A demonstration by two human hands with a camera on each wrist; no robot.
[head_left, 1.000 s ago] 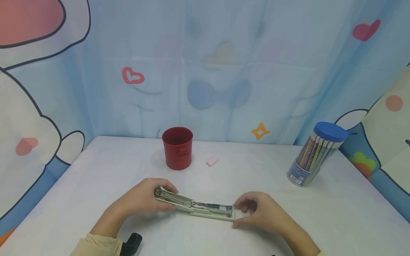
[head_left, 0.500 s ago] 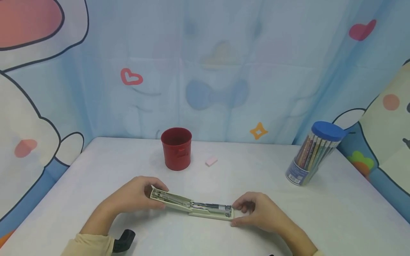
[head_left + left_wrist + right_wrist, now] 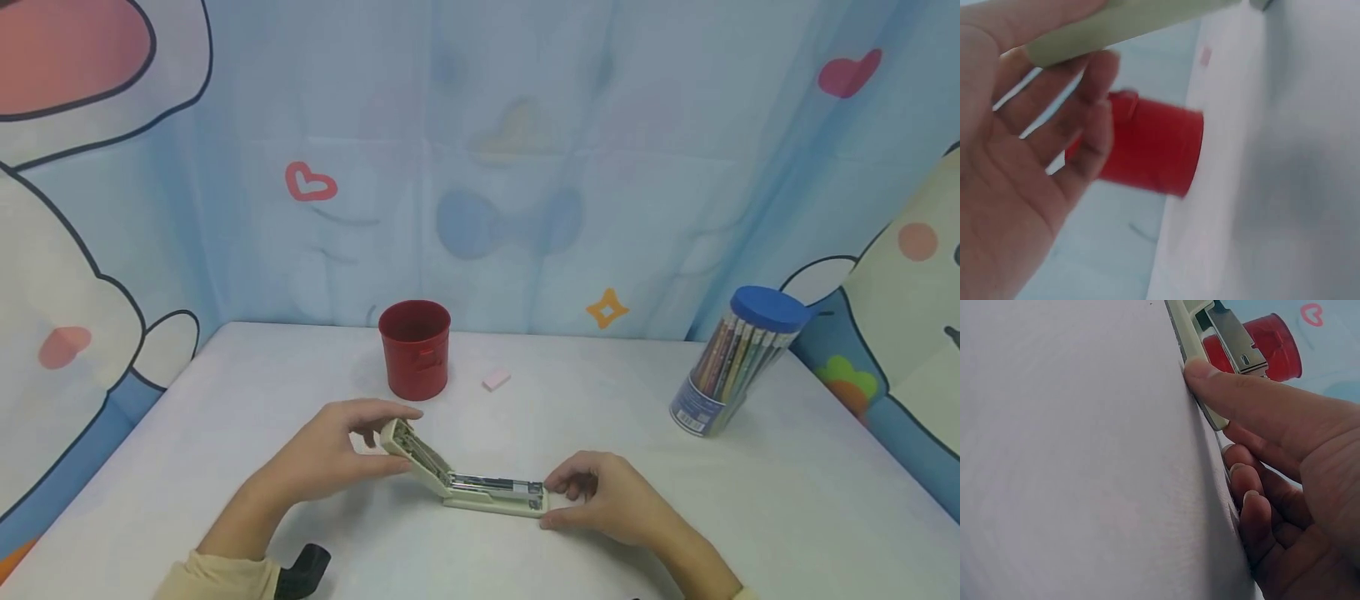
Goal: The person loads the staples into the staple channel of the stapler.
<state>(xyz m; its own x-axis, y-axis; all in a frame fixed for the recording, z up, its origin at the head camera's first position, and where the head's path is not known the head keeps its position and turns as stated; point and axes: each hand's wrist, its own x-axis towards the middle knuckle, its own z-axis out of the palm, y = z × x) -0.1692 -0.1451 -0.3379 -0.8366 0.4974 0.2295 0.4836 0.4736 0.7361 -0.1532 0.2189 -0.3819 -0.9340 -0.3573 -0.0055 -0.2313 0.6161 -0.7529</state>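
Note:
A pale green stapler (image 3: 495, 503) lies unfolded in the middle of the white table, its base flat and its top arm tilted up to the left. My left hand (image 3: 330, 454) holds the raised end of that top arm between thumb and fingers; in the left wrist view the stapler's arm (image 3: 1129, 28) crosses above the curled lower fingers. At the base's other end, my right hand (image 3: 615, 498) pinches the stapler. The right wrist view shows the thumb (image 3: 1210, 378) along the base edge and the metal staple channel (image 3: 1235, 340) exposed.
Behind the stapler stands a red bucket (image 3: 416, 354), with a small pink eraser (image 3: 496, 379) to its right. A clear tub of pencils with a blue lid (image 3: 768, 308) stands at the back right. A patterned blue curtain (image 3: 510, 167) hangs behind the table.
The stapler's top arm first swings lower and further left, then rises to a steeper angle, my left hand moving with it. My right hand and the base stay nearly still.

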